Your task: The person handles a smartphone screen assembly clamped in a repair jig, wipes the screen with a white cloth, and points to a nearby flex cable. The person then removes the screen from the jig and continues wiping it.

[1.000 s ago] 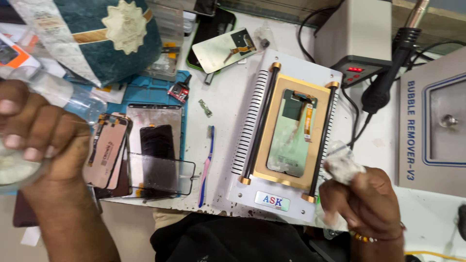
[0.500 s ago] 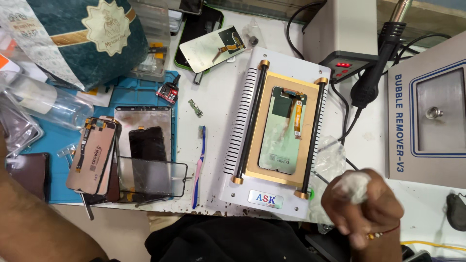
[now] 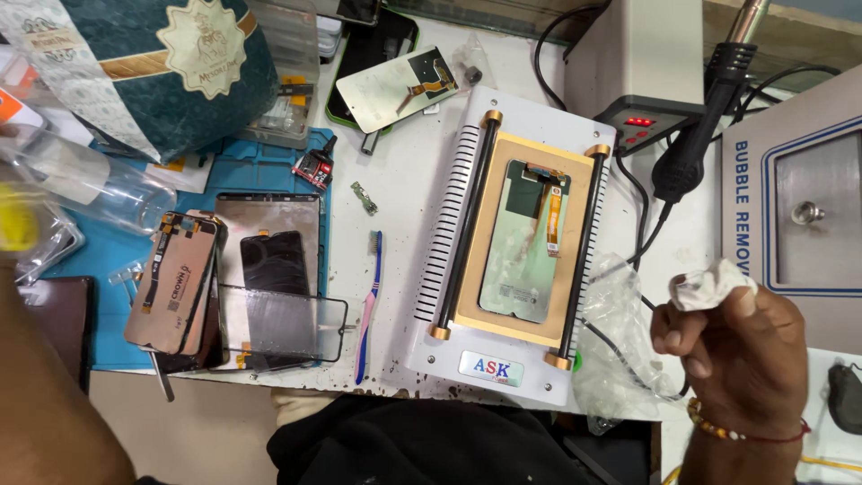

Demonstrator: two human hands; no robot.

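My right hand [image 3: 732, 346] is at the lower right, fingers closed round a crumpled white wad of tissue [image 3: 714, 286]. It hovers just right of a white screen-separator machine [image 3: 449, 224]. On that machine's tan pad lies a phone display [image 3: 525, 242] with an orange flex cable. Only my left forearm [image 3: 54, 395] shows, at the lower left. The left hand itself is past the frame's edge, near a yellow blur [image 3: 13, 216].
A blue mat [image 3: 269, 171] holds stacked phone parts [image 3: 175, 278] and a glass panel [image 3: 278, 323]. A pink and blue toothbrush [image 3: 368, 305] lies beside it. Also here are clear plastic wrap [image 3: 620, 332], a black hot-air handle [image 3: 709, 108], a grey machine [image 3: 799, 207], a teal bag [image 3: 162, 63] and a clear bottle [image 3: 81, 180].
My left hand, which held a clear bottle over the mat, has gone off to the left out of view. The right hand stays at the lower right with the wad.
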